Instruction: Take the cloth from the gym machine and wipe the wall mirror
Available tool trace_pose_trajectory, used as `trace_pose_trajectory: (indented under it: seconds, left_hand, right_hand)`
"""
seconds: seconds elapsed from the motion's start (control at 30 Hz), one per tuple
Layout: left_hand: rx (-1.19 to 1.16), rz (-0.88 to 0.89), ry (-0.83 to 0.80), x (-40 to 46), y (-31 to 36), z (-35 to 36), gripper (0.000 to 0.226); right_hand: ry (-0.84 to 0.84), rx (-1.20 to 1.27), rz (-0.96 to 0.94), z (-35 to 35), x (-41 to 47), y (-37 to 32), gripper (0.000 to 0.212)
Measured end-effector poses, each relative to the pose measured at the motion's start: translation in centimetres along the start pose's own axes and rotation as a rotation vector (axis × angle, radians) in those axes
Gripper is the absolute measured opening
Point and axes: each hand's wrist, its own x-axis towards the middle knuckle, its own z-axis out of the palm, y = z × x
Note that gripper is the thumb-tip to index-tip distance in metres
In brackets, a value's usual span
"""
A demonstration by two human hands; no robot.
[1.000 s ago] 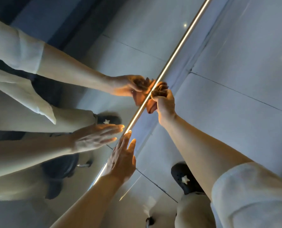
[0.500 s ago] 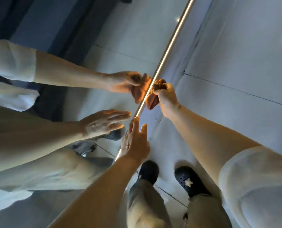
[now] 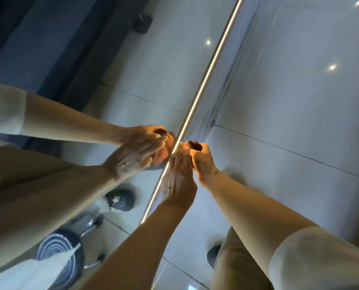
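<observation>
I see the wall mirror (image 3: 132,70) filling the left side, with its lit edge strip (image 3: 203,84) running diagonally from top right to bottom centre, floor (image 3: 289,101) to the right of it. My left hand (image 3: 177,181) lies flat against the strip, fingers straight. My right hand (image 3: 201,160) is just beside it on the right, touching it, gripping the cloth (image 3: 194,145) at the strip. One shoe (image 3: 213,255) sits below, between my arms.

We note a reddish-brown cloth (image 3: 195,145). The floor (image 3: 300,101) is pale grey tile with thin dark joint lines. The shoe (image 3: 213,256) is dark; its reflection in the mirror (image 3: 153,59) bears a white star. The sleeve (image 3: 321,258) is white, the trousers (image 3: 237,266) khaki.
</observation>
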Motion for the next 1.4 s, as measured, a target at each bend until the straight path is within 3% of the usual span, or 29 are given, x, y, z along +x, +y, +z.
trace_pose_trajectory:
  seconds: [0.07,0.13,0.2,0.3,0.4,0.53,0.63,0.8,0.87,0.97,1.03,1.23,1.33,1.4]
  left_hand:
    - [-0.017,0.01,0.012,2.4,-0.2,0.2,0.076]
    - [-0.025,0.035,0.006,4.5,0.0,-0.1,0.082]
    - [-0.004,0.088,-0.016,6.5,0.6,-0.2,0.076]
    - [0.035,0.158,-0.084,9.7,2.2,-0.2,0.068]
    - [0.054,0.183,-0.089,12.8,4.5,0.2,0.073]
    - [0.036,0.154,-0.067,17.2,7.5,0.0,0.073]
    - [0.082,0.108,-0.064,20.8,9.0,0.2,0.073]
    - [0.078,0.127,-0.026,28.3,11.7,0.1,0.067]
    - [0.062,0.098,-0.03,31.1,13.6,-0.2,0.068]
    - [0.007,0.046,-0.031,35.3,16.2,-1.0,0.071]
    - [0.013,0.025,-0.046,37.7,17.4,-1.2,0.071]
    - [0.038,0.015,-0.05,42.9,20.4,-2.1,0.071]
    - [0.052,0.021,-0.052,44.7,20.9,-2.6,0.07]
    - [0.061,0.024,-0.074,45.4,21.3,-2.9,0.068]
  right_hand:
    - [0.02,0.045,-0.044,0.7,3.5,-4.8,0.007]
    - [0.06,0.117,-0.126,0.0,6.9,-10.1,0.014]
    - [0.09,0.226,-0.205,-2.3,9.9,-14.9,0.022]
    - [0.164,0.256,-0.26,-5.7,12.6,-18.8,0.016]
    - [0.17,0.168,-0.125,-6.9,13.7,-17.7,0.018]
    - [-0.059,0.061,0.04,-6.3,15.0,-19.0,0.018]
    - [-0.159,0.124,-0.11,-6.0,17.9,-26.1,0.013]
    - [0.042,0.271,-0.33,-9.2,24.8,-37.0,0.02]
    - [0.007,0.195,-0.258,-9.3,25.9,-37.8,0.019]
    - [-0.188,-0.014,-0.046,-9.1,26.1,-37.7,0.013]
    - [-0.16,0.019,0.008,-9.9,27.7,-39.9,0.015]
    - [0.099,0.258,-0.35,-12.0,35.4,-53.7,0.017]
    - [0.038,0.031,-0.433,-11.2,34.6,-56.2,0.02]
    - [0.018,-0.206,-0.454,-11.0,33.3,-54.1,0.02]
